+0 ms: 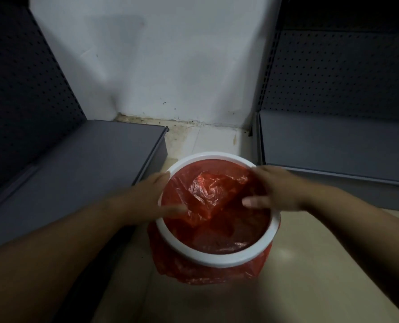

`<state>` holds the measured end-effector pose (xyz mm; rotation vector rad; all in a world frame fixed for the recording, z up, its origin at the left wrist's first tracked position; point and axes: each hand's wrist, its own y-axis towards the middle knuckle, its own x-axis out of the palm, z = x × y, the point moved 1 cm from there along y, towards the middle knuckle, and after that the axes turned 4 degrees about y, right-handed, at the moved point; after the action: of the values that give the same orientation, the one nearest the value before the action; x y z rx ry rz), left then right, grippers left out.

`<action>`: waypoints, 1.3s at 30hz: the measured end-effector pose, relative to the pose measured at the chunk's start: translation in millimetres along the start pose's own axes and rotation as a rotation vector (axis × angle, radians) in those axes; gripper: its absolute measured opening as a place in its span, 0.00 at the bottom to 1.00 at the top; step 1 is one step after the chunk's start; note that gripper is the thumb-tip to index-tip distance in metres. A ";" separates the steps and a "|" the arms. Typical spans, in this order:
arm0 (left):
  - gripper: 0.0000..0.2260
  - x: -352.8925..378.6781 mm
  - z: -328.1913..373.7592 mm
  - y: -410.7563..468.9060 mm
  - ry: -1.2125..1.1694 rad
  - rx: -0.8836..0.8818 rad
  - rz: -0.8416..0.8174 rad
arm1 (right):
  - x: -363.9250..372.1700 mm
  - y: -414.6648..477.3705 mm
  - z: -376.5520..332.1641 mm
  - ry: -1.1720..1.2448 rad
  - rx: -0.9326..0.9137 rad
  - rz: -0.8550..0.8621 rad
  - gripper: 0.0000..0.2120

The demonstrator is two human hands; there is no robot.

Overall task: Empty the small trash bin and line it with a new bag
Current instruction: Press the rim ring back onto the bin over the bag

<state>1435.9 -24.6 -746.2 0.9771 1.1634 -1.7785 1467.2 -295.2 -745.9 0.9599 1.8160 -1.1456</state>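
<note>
Two hands over one small trash bin (pixel 217 255), set upright on the tiled floor (pixel 310 264) between two grey shelf units (pixel 89 159), mouth facing straight up toward the camera, long axis vertical. Round white rim, with a red bag (pixel 207 190) pushed down inside and its edge draped over the outside, hanging below the rim on the near side. Left hand (pixel 144 197) at the left edge of the rim, fingers spread and extended, fingertips touching the plastic just inside, not pinched on anything. Right hand (pixel 277 190) over the far right of the opening, fingers apart and slightly curled above the film, thumb pointing inward; no clear clamp on the bag, though motion blur leaves contact unsure. Likely handling: thin film, very light, limp, crinkly and a little slick, easily torn if tugged against the rim; best taken at the folded-over edge and smoothed outward. Bin itself probably light, stiff plastic, prone to sliding on smooth tile; best steadied at the rim.
</note>
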 end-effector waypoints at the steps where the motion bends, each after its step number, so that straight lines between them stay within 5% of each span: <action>1: 0.37 -0.4 3.0 6.2 -0.083 -0.017 0.066 | -1.3 7.6 -5.0 0.003 -0.012 0.075 0.39; 4: 0.25 1.8 10.2 28.5 -0.161 -0.079 0.219 | 0.7 31.6 -22.6 -0.038 -0.036 0.145 0.30; 11: 0.20 10.8 15.0 58.5 -0.222 -0.212 0.288 | 9.5 71.6 -31.0 0.070 0.055 0.169 0.19; 19: 0.21 15.6 11.6 60.7 -0.132 -0.190 0.275 | 13.6 74.6 -30.7 0.048 0.073 0.173 0.21; 29: 0.63 22.9 -10.7 7.7 0.077 -0.076 -0.104 | 18.1 -12.5 -4.0 0.018 0.085 -0.150 0.60; 33: 0.67 18.2 -12.3 -6.9 0.039 -0.020 -0.158 | 19.2 -32.8 2.1 -0.029 0.030 -0.238 0.63; 39: 0.60 20.3 -12.2 2.7 -0.003 -0.005 -0.010 | 12.0 -24.7 5.1 -0.034 0.044 -0.218 0.65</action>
<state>1432.4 -17.8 -768.8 0.9670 1.1721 -1.7836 1441.5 -305.3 -749.4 0.7759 1.9102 -1.3316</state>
